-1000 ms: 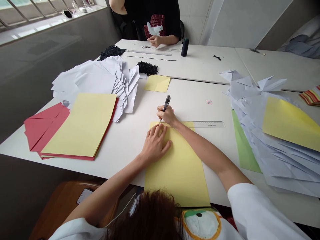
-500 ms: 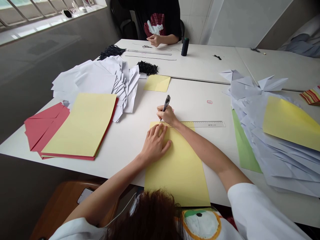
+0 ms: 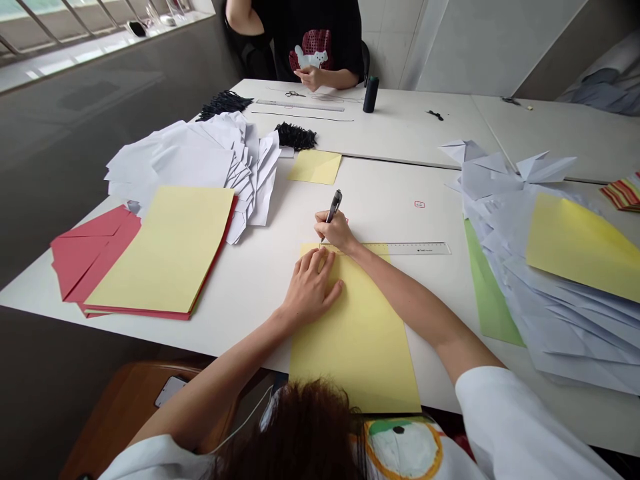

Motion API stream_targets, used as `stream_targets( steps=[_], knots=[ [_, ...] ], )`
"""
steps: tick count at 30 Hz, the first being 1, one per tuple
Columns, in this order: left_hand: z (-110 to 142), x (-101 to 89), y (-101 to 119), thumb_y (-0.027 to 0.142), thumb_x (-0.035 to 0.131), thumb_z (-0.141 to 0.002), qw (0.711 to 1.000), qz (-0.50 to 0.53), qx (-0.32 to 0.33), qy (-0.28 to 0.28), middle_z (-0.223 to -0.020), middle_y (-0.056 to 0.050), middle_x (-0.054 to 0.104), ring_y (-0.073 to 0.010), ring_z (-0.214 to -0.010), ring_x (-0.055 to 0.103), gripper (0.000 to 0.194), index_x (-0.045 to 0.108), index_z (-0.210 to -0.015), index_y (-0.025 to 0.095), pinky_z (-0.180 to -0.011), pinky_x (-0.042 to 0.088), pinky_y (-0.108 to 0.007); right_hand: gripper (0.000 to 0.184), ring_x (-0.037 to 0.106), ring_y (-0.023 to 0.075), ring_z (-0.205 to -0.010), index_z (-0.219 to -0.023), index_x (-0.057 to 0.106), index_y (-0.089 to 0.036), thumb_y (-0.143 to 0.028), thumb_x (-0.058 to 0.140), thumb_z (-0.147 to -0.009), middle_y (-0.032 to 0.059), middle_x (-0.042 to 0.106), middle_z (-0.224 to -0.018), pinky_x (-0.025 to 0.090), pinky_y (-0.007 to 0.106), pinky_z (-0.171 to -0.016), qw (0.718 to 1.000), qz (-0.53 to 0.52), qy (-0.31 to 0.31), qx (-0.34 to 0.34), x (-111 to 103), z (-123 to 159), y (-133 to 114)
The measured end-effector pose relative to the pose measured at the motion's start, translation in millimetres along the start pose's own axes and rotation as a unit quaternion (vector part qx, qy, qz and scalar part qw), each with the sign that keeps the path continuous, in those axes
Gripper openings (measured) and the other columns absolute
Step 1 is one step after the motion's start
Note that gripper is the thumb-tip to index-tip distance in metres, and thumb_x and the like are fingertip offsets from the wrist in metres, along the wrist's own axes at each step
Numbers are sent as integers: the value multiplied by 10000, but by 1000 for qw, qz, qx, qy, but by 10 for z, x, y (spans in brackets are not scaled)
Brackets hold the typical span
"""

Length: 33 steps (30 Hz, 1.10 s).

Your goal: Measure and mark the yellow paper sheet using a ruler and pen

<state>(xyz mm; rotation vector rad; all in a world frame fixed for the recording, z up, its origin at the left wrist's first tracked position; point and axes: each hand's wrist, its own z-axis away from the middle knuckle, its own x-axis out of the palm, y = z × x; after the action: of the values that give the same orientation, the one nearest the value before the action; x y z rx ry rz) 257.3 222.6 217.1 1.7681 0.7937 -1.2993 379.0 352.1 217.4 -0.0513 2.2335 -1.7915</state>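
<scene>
The **left hand** [image 3: 311, 290] lies flat on a long **yellow sheet** [image 3: 355, 340], fingers spread and pressing down, with the sheet flat on the white **surface** [image 3: 250, 313]. The **right hand** [image 3: 336, 231] sits just above it, fingers closed around a dark **pen** [image 3: 333, 207]. The pen's tip is at the sheet's top edge beside a clear **ruler** [image 3: 417, 249], though it's hard to say from here whether it touches the paper.

A **yellow stack** [image 3: 160, 248] rests on **red paper** [image 3: 95, 257] to the left, and **white folded paper** [image 3: 195, 167] lies beyond it. To the right are a **green sheet** [image 3: 490, 307] and a **pale pile** [image 3: 565, 320]. Farther off, a **co-worker's hand** [image 3: 310, 78] rests near **scissors** [image 3: 295, 94].
</scene>
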Motion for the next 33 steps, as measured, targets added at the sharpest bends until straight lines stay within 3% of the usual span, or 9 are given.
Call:
stream_targets(
  steps=[22, 29, 33],
  knots=[
    [3, -8, 6, 464, 413, -987, 1000, -1, 2, 4, -1512, -192, 426, -346, -1418, 338, 606, 426, -1478, 108, -1124, 356, -517, 201, 330, 101, -506, -461, 290, -210, -182, 463, -559, -51, 297, -465, 240, 273, -500, 1000, -23, 9, -3, 2, -34, 55],
    [6, 2, 4, 473, 424, -981, 1000, -2, 2, 3, -1522, -205, 414, -356, -1425, 335, 625, 431, -1483, 100, -1123, 358, -524, 181, 331, 79, -485, -475, 365, -204, -167, 512, -573, -64, 338, -462, 267, 240, -482, 988, -148, 37, 2, -13, -57, 70],
    [7, 0, 8, 480, 422, -982, 1000, 3, 3, 4, -1523, -201, 418, -351, -1419, 341, 629, 430, -1488, 105, -1127, 357, -523, 221, 305, 63, -425, -548, 401, -213, -243, 586, -665, -74, 384, -460, 199, 232, -429, 970, -216, 107, 39, -163, -196, -1]
  ],
)
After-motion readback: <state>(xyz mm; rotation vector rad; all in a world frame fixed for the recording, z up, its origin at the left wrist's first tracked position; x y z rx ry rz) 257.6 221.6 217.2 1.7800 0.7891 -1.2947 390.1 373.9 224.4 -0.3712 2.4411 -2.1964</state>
